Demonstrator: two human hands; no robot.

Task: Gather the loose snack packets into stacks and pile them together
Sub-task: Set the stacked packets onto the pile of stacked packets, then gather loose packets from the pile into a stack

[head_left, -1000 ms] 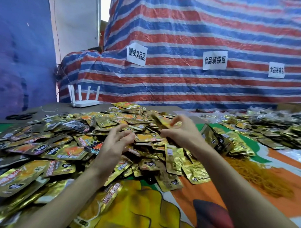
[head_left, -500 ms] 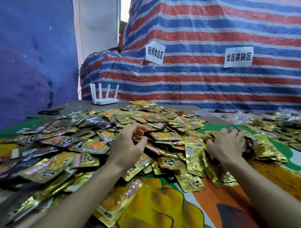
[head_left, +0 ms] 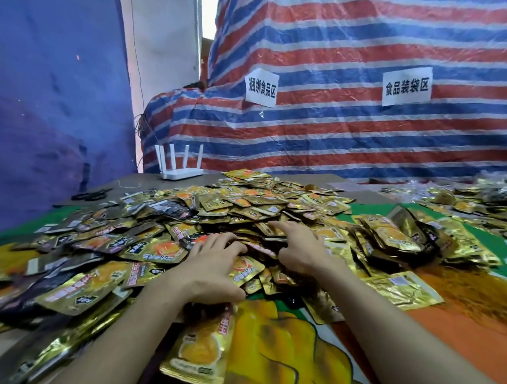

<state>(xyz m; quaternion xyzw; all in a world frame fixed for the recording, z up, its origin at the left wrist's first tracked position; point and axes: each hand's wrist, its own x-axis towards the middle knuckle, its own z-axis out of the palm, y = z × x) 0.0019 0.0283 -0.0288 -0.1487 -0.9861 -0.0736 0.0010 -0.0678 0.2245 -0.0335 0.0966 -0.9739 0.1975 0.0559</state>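
Left hand [head_left: 212,266] and right hand [head_left: 300,248] are resting flat on packets [head_left: 246,203], fingers spread, gripping nothing.

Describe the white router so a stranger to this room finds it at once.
Look at the striped red, white and blue tarp at the back. At the foot of its left end, on bare grey tabletop beyond the heap of gold snack packets, sits the router. Unlike the flat foil packets, it is plain white with four antennas standing up.
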